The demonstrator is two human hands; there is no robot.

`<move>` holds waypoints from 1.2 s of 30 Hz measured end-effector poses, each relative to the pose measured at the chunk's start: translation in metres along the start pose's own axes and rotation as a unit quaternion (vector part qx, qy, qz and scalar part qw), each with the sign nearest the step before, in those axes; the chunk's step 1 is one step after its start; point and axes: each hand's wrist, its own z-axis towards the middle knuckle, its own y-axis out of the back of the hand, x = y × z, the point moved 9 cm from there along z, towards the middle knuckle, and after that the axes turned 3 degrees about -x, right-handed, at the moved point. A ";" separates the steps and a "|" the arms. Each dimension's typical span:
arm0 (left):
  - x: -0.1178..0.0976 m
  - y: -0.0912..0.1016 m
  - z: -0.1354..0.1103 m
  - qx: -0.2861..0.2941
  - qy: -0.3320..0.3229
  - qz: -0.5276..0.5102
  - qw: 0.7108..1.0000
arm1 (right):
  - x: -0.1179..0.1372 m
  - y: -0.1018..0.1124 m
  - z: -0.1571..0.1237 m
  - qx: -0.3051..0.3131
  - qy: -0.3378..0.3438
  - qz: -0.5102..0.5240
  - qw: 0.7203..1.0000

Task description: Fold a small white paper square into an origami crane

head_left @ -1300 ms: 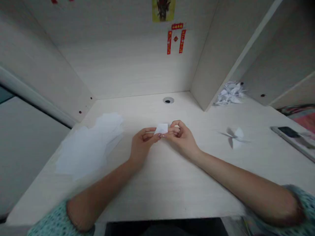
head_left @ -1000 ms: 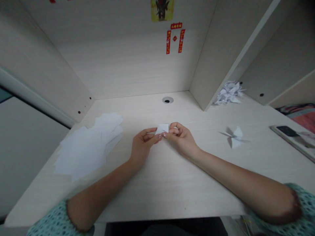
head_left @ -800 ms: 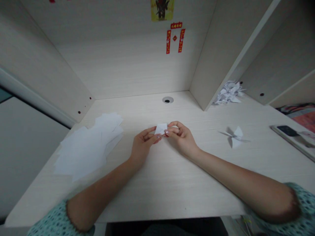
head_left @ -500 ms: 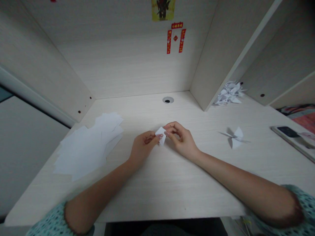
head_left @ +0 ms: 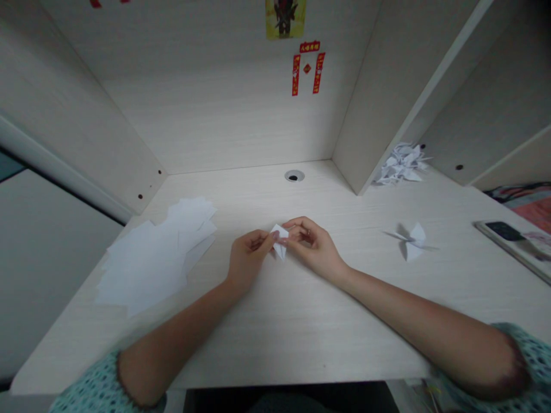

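Observation:
A small folded piece of white paper (head_left: 280, 251), diamond-shaped with a pointed lower end, is between my hands just above the middle of the desk. My left hand (head_left: 249, 255) pinches its left side with thumb and fingers. From the other side my right hand (head_left: 316, 244) grips the right edge, its thumb tip meeting the left thumb over the paper. The fingertips behind the paper are partly hidden. Farther right lies a finished-looking white paper crane (head_left: 413, 241), wings spread.
Loose white paper squares (head_left: 150, 264) lie spread at the left. A heap of folded white paper (head_left: 403, 163) sits behind the upright panel (head_left: 374, 115). A phone (head_left: 516, 244) rests at the right edge. A cable hole (head_left: 294, 176) is near the back wall.
The folded paper has shifted slightly left and tilted. My right thumb has moved left across its front, closer to the left thumb.

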 end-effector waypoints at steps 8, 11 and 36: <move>0.000 -0.008 0.000 0.029 0.034 -0.076 0.996 | 0.005 0.002 -0.002 -0.018 0.018 -0.023 0.999; 0.000 -0.005 0.001 0.022 0.040 -0.077 0.996 | 0.004 0.004 -0.002 -0.024 0.007 -0.014 1.000; 0.011 0.001 0.001 -0.031 0.088 -0.145 0.985 | 0.026 0.001 -0.003 0.009 0.131 -0.187 0.974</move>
